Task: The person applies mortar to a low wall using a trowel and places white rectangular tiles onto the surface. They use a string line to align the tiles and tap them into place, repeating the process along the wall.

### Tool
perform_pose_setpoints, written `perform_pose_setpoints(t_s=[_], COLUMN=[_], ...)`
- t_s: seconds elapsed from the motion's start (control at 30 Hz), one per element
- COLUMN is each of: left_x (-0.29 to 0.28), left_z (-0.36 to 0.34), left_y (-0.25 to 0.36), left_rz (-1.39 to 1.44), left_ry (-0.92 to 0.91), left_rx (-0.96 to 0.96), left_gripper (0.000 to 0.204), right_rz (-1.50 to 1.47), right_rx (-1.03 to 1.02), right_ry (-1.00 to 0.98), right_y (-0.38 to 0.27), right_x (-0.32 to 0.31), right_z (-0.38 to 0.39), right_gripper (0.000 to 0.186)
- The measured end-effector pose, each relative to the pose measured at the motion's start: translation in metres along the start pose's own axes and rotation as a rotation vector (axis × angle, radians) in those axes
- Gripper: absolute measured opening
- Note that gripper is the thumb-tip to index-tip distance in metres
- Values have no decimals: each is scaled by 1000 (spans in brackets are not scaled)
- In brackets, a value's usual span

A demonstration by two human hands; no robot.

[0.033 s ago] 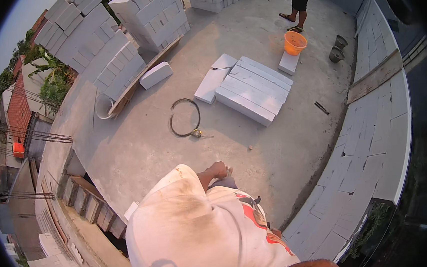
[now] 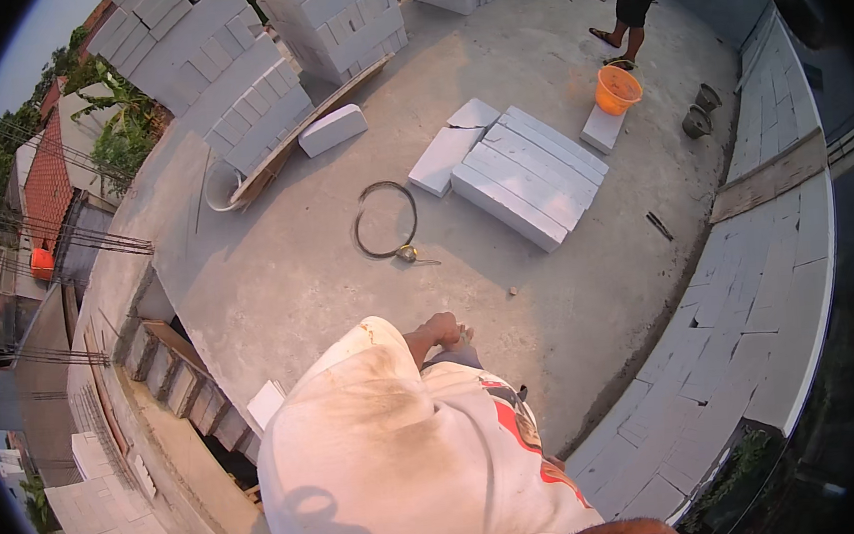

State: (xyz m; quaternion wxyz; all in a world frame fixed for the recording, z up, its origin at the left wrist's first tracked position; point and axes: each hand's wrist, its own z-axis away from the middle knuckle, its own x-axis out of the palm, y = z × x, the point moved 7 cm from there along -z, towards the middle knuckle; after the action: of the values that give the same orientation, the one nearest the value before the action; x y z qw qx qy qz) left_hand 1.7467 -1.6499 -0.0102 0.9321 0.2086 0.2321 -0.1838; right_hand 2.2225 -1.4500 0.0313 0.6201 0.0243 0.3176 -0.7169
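Note:
My left hand (image 2: 440, 328) shows small beyond the white, brown-stained sleeve (image 2: 381, 381) of my shirt. It looks curled closed, close to my body at the dark cloth (image 2: 451, 358) of my lower clothing. Its fingertips and anything in them are hidden. I cannot make out my right hand; the shirt fills the lower middle of the view. Ahead on the concrete floor lie a black coil (image 2: 356, 222) of hose or cable with a small roundish piece (image 2: 407, 253) at its end, and a low stack of white blocks (image 2: 529, 181).
Tall block stacks (image 2: 328, 29) stand far left beside a leaning board (image 2: 311, 126). A person (image 2: 632, 0) stands at the back near an orange bucket (image 2: 618, 89) and dark buckets (image 2: 697, 121). A block wall (image 2: 722, 314) runs along the right; a stairwell opening (image 2: 191, 386) lies left.
The whole scene has shifted slightly right in the picture as my head turned a little left. My left hand keeps about the same curled pose.

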Motion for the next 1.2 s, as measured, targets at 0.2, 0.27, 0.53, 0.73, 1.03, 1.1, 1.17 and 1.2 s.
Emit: perform_pose_setpoints(t_s=[0.2,0.27,0.53,0.73,1.03,1.1,1.17,1.2], left_x=[-20,-17,3,15,-34,-49,-63,-69], left_z=[-2,-4,-8,-25,-55,-61,-67,-70], left_y=[-108,-128,-223,-174,-116,-110,-103,-100], left_rz=[-317,-442,451,338,-193,-162,-164,-168], left_ry=[-2,21,291,-46,355,407,487,523], left_rx=[173,245,-247,-72,70,37,85,118], left_gripper=[24,24,23,38,26,23,21,20], right_rz=[425,396,360,222,532,577,595,593], right_rx=[15,-86,-257,-764,-656,-687,-697,-690], right_ry=[-29,16,-179,228,368,437,493,520], right_y=[-20,-54,-399,-800,-1067,-1087,-1092,-1084], right_x=[-9,-11,-49,-224,-407,-418,-417,-412], right_z=[-90,-129,-183,-174,-138,-145,-160,-174], right_gripper=[61,60,72,89,45,43,42,41])
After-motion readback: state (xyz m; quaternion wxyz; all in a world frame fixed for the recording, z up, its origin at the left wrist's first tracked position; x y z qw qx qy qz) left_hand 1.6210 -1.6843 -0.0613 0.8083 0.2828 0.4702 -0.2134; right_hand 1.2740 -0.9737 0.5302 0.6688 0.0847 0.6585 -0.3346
